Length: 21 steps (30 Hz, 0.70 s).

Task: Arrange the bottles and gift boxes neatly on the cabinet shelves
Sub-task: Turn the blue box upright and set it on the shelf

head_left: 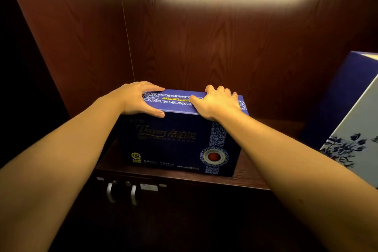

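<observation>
A dark blue gift box (176,141) with gold lettering, a patterned blue-and-white band and a red round emblem stands upright on the wooden shelf (251,178), near its left side. My left hand (139,98) clasps the box's top left corner, thumb on the front face. My right hand (218,102) grips the top edge toward the right, fingers curled over the back. A second, larger gift box (351,120), white with blue flowers and dark blue sides, leans at the right edge of view.
The cabinet's wooden back panel (204,47) and left side wall (81,47) enclose the shelf. Below the shelf edge are two closed doors with pale handles (122,192). A gap lies between the two boxes.
</observation>
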### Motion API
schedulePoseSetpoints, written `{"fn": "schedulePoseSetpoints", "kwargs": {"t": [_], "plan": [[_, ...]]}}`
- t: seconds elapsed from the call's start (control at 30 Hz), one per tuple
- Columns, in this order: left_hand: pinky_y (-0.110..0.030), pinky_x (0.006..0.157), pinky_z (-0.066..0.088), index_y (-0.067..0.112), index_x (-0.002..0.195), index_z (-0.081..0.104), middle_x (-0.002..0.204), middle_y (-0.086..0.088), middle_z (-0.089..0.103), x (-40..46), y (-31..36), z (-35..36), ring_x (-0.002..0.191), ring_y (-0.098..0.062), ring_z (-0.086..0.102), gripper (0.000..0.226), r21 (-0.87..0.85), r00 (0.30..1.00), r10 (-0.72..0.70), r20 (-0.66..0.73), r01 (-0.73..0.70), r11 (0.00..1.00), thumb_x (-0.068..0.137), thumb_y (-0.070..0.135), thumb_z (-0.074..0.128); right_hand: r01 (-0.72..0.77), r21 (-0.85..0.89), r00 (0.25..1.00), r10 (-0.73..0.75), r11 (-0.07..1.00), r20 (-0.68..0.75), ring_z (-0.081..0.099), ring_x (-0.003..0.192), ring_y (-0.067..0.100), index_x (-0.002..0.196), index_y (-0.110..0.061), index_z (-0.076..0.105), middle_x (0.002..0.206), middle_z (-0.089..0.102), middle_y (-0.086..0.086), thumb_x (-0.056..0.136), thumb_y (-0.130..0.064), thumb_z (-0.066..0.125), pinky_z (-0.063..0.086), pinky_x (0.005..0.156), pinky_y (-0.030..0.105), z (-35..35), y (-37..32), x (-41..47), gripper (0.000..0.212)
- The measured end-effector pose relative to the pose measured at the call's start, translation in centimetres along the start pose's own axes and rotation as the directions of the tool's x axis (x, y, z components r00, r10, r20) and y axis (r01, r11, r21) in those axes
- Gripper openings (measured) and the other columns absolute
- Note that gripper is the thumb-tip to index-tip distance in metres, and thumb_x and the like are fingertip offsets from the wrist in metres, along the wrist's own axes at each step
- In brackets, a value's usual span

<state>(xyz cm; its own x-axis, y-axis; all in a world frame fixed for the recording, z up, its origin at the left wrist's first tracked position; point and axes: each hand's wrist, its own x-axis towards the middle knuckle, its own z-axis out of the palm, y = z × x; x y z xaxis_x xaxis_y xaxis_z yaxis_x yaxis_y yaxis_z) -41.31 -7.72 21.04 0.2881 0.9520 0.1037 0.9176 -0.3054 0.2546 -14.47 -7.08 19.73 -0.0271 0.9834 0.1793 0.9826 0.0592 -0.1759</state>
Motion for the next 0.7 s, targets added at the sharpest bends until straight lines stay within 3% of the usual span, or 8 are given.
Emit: {"fn": "schedulePoseSetpoints", "kwargs": {"t": [0.33, 0.43, 0.57, 0.63, 0.7], "plan": [[-0.041, 0.105, 0.034, 0.048, 0.146, 0.035, 0.149, 0.016, 0.04, -0.3, -0.1, 0.8, 0.13, -0.014, 0.041, 0.115, 0.078, 0.998, -0.011, -0.055, 0.015, 0.997, 0.044, 0.102, 0.046, 0.064, 0.027, 0.998, -0.063, 0.998, -0.032, 0.041, 0.129, 0.036, 0.142, -0.023, 0.047, 0.138, 0.05, 0.012, 0.077, -0.074, 0.027, 0.021, 0.113, 0.059, 0.1, 0.2, -0.1, 0.085], [-0.044, 0.111, 0.029, 0.049, 0.149, 0.028, 0.158, 0.01, 0.03, -0.9, 0.5, 1.2, 0.141, -0.017, 0.031, 0.115, 0.182, 0.996, -0.039, -0.086, 0.054, 0.982, 0.048, 0.103, 0.037, 0.152, 0.067, 0.985, -0.146, 0.986, -0.089, 0.045, 0.124, 0.033, 0.136, -0.025, 0.052, 0.132, 0.054, 0.008, 0.082, -0.068, 0.03, 0.03, 0.109, 0.054, 0.0, 0.4, -0.7, 0.073], [-0.044, 0.113, 0.028, 0.048, 0.151, 0.025, 0.16, 0.008, 0.028, -2.7, 2.0, 2.8, 0.144, -0.018, 0.027, 0.104, 0.309, 0.986, -0.025, -0.163, 0.075, 0.948, 0.062, 0.1, 0.024, 0.31, 0.029, 0.939, -0.301, 0.95, -0.168, 0.048, 0.109, 0.031, 0.121, -0.018, 0.06, 0.117, 0.056, 0.009, 0.095, -0.051, 0.032, 0.044, 0.087, 0.047, -0.2, -0.1, -2.3, 0.051], [-0.046, 0.114, 0.026, 0.043, 0.152, 0.028, 0.159, 0.005, 0.031, -3.9, 3.1, 3.9, 0.145, -0.02, 0.028, 0.092, 0.291, 0.972, -0.03, -0.234, 0.1, 0.952, 0.073, 0.091, 0.026, 0.422, -0.062, 0.887, -0.426, 0.904, -0.177, 0.049, 0.104, 0.032, 0.118, -0.014, 0.059, 0.112, 0.055, 0.01, 0.101, -0.04, 0.03, 0.044, 0.082, 0.046, 0.1, -0.2, -3.4, 0.042], [-0.05, 0.116, 0.022, 0.036, 0.154, 0.026, 0.16, 0.002, 0.028, -5.2, 4.7, 5.1, 0.146, -0.025, 0.024, 0.077, 0.328, 0.958, -0.067, -0.278, 0.16, 0.931, 0.088, 0.074, 0.036, 0.481, -0.102, 0.857, -0.491, 0.871, -0.154, 0.049, 0.105, 0.033, 0.12, -0.011, 0.056, 0.115, 0.055, 0.011, 0.104, -0.035, 0.028, 0.042, 0.088, 0.045, 0.3, 0.4, -4.8, 0.04]]}}
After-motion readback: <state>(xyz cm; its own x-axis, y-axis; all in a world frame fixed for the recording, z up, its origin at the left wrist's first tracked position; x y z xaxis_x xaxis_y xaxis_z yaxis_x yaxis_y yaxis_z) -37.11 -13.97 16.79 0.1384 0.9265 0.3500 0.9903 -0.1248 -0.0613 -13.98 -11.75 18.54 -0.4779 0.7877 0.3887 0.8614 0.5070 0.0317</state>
